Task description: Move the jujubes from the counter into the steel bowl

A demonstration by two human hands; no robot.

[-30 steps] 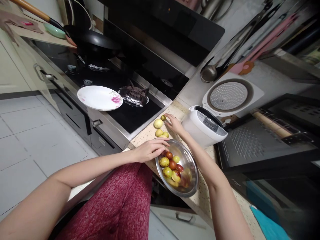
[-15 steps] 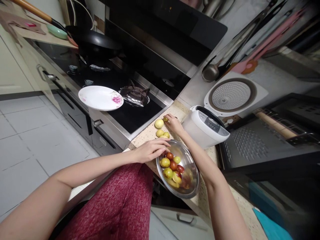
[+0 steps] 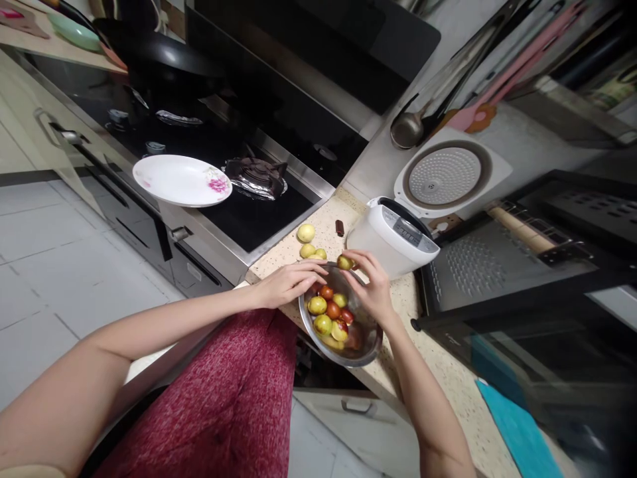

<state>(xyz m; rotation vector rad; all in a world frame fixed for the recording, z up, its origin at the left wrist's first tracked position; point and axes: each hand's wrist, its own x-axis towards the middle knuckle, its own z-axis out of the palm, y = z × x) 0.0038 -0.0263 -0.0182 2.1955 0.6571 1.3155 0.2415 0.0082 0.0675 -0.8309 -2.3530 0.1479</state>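
Observation:
A metal bowl (image 3: 365, 355) sits at the counter's edge with several red-brown and yellow-green jujubes (image 3: 332, 309) inside. My left hand (image 3: 286, 284) lies over the bowl's left rim, its fingers stretched out and no fruit in them. Between the thumb and fingers of my right hand (image 3: 371, 285) is a yellow-green jujube with brownish patches (image 3: 344, 262), held above the bowl's far rim. Beyond the bowl, several pale yellow-green fruits (image 3: 306, 233) lie on the counter, the nearest partly hidden by the bowl and my left hand.
A white rice cooker (image 3: 383, 242) stands open behind my right hand, with a small dark brown object (image 3: 339, 228) beside it. A flowered white plate (image 3: 182, 180) overhangs the stove's front edge. A black wok (image 3: 159, 63) occupies the far burner. A dark oven (image 3: 502, 305) stands right.
My right hand has come from the counter near the rice cooker back to the bowl's far rim, bringing a jujube. My left hand stays at the rim. The view has shifted slightly.

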